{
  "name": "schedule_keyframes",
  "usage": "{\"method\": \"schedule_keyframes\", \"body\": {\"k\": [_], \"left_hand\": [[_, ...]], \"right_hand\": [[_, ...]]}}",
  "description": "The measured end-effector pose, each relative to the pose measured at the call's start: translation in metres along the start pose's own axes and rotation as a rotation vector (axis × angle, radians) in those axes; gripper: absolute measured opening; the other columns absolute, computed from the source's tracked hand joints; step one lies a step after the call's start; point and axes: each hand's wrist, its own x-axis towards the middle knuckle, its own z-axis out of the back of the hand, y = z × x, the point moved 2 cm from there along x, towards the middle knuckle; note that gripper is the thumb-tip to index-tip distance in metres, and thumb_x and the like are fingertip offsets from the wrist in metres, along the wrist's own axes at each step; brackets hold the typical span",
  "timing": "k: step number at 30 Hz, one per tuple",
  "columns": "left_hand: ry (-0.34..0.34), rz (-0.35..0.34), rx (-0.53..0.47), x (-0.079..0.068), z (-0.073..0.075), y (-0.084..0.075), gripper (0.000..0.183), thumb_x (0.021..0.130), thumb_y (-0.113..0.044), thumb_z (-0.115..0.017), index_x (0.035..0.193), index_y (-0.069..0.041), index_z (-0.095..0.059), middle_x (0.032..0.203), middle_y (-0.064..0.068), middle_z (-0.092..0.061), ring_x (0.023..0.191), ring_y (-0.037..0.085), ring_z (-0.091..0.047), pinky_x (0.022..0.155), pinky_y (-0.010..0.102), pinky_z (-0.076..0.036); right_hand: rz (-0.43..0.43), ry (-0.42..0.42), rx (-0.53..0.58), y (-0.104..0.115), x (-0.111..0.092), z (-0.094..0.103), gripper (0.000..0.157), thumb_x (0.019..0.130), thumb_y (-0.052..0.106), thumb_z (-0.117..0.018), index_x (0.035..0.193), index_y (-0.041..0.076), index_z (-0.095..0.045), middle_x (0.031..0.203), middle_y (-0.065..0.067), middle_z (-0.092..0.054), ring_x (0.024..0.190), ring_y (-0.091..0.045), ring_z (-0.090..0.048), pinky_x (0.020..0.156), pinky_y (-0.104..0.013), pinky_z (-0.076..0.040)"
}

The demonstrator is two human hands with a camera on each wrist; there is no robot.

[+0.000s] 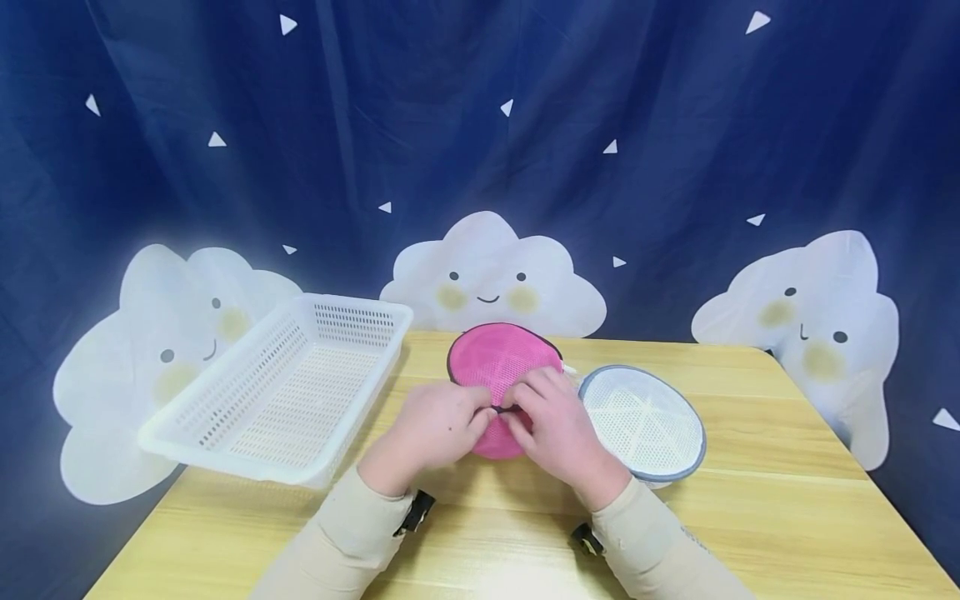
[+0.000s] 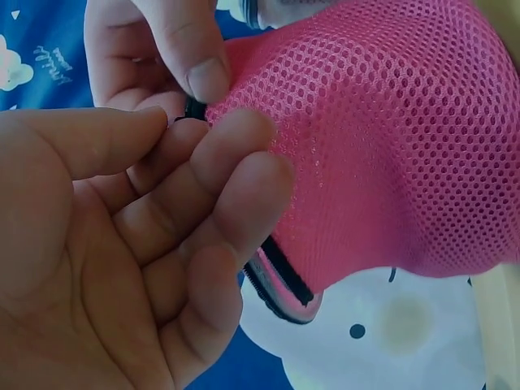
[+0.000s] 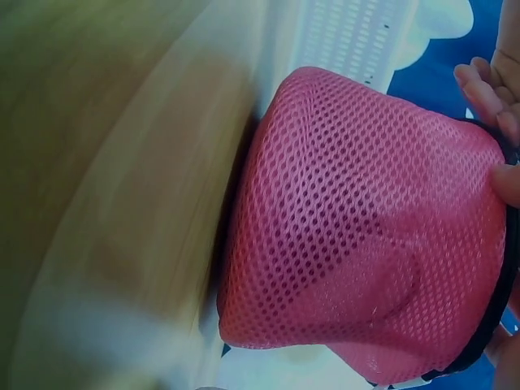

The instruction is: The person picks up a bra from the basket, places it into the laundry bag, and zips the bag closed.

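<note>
A pink mesh laundry bag (image 1: 498,354) with a black zipped rim stands on the table in front of me. At its near edge, my left hand (image 1: 442,421) pinches the black zipper (image 2: 195,107) between thumb and index finger, its other fingers loosely curled. My right hand (image 1: 555,425) grips the same rim just beside it, thumb on the pink mesh. The fingertips of both hands nearly meet. A stretch of the zipper hangs parted below the left fingers in the left wrist view. The zipper pull itself is too small to make out.
To the left stands a white plastic basket (image 1: 352,425) with slotted walls. A white mesh bag (image 1: 641,421) with a grey-blue rim stands close to my right hand. The wooden table (image 1: 787,517) ends at a blue curtain (image 1: 480,158) with cloud prints.
</note>
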Motion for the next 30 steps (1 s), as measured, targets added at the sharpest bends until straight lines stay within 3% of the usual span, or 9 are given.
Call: {"method": "schedule_keyframes", "body": {"k": [7,12,20,30], "left_hand": [[-0.031,-0.03,-0.013,0.0002,-0.0047,-0.0038,0.016,0.1,-0.032,-0.061,0.084,-0.027,-0.061,0.063,-0.012,-0.049,0.064,0.012,-0.056,0.055,0.036,-0.044],[-0.032,-0.02,-0.014,-0.0003,-0.0043,-0.0046,0.016,0.1,-0.031,-0.061,0.084,-0.028,-0.062,0.061,-0.012,-0.047,0.062,0.011,-0.053,0.053,0.035,-0.042],[0.003,-0.001,-0.024,0.0009,-0.0049,-0.0013,0.018,0.1,-0.03,-0.06,0.082,-0.026,-0.06,0.058,-0.01,-0.045,0.058,0.01,-0.049,0.053,0.033,-0.041],[-0.014,-0.002,0.018,0.0003,-0.0021,0.0049,0.028,0.099,-0.029,-0.063,0.074,-0.026,-0.048,0.058,-0.009,-0.043,0.057,0.011,-0.047,0.053,0.033,-0.039]], "right_hand": [[0.019,0.01,0.001,0.0009,-0.0011,-0.002,0.014,0.083,0.011,-0.074,0.093,0.017,-0.066,0.096,0.004,-0.062,0.093,-0.022,-0.054,0.085,-0.039,-0.042],[0.038,-0.003,0.007,0.0026,0.0002,-0.0009,0.016,0.081,0.009,-0.076,0.09,0.016,-0.064,0.095,0.004,-0.062,0.091,-0.022,-0.054,0.084,-0.039,-0.042],[0.039,-0.013,0.025,0.0038,0.0008,0.0008,0.019,0.081,0.008,-0.08,0.088,0.014,-0.063,0.092,0.003,-0.063,0.09,-0.022,-0.055,0.084,-0.039,-0.043],[0.05,-0.029,0.037,0.0028,0.0018,0.0026,0.02,0.082,0.007,-0.08,0.086,0.013,-0.061,0.09,0.003,-0.062,0.088,-0.022,-0.055,0.084,-0.039,-0.044]]}}
